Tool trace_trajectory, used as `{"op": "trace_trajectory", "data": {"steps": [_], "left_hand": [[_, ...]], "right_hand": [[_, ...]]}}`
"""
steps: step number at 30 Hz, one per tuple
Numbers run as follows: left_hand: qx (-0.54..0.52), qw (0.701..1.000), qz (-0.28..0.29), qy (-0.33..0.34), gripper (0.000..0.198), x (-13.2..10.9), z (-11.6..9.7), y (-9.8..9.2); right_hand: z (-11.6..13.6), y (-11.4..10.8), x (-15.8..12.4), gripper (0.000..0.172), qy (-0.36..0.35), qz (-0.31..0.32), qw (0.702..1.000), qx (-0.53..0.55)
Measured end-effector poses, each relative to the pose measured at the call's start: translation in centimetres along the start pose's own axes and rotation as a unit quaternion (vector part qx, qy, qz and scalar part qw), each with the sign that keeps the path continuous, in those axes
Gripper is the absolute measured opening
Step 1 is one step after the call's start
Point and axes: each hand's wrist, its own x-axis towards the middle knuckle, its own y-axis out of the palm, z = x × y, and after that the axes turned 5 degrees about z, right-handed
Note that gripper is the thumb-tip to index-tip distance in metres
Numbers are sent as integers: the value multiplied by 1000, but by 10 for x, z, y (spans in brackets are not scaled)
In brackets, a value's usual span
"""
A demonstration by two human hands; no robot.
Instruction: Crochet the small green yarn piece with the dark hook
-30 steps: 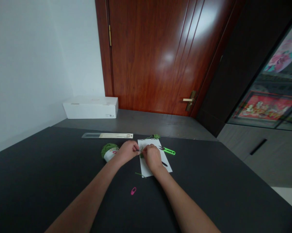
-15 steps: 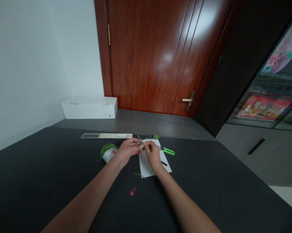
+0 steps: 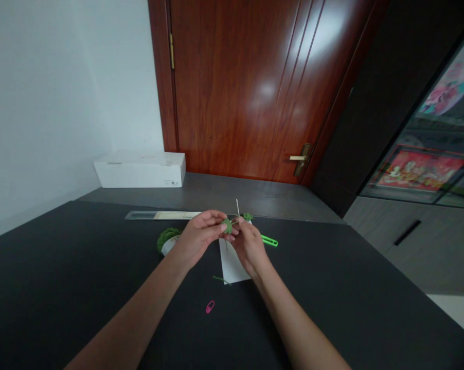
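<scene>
My left hand pinches a small green piece of yarn work between thumb and fingers, above the notepad. Close against it, my right hand is closed on a thin metal needle, whose tip points up and away from me. A fine strand curves between the hands; whether it is yarn or cord I cannot tell. Left of my left hand lies a green yarn ball with a white paper band, partly hidden by my wrist. Under my hands is a white notepad, mostly covered.
A green-handled cutter lies right of my right hand, beside a small green yarn bundle. A long flat package is behind. Nearer me are a pink stitch marker and a yarn scrap. A white box stands at the back.
The needle now stands nearly upright by my right fingers, instead of slanting left. The green piece shows more fully. My right hand has shifted slightly right, covering more of the notepad and cutter.
</scene>
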Motion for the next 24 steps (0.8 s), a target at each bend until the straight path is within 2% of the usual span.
{"op": "trace_trajectory", "data": {"steps": [4,9,12,14,19,22,24], "left_hand": [[29,999,37,10,22,-7,-10,7],[56,998,38,17,15,-10,-12,8],[59,998,22,28,13,-10,-15,8],[56,998,10,37,15,-10,-17,9],[46,997,-17,56,20,-12,-22,10],[39,997,-26,59,20,-13,-23,10],[31,997,-42,59,22,-13,-23,10]], "right_hand": [[15,5,-5,40,-7,30,998,53],[27,7,-12,42,-40,34,995,-80],[28,7,-13,40,-73,19,992,-103],[28,9,-14,37,-80,15,994,-77],[31,16,-15,28,-43,42,998,34],[34,18,-15,29,-42,56,993,94],[35,17,-15,29,-48,63,992,98]]}}
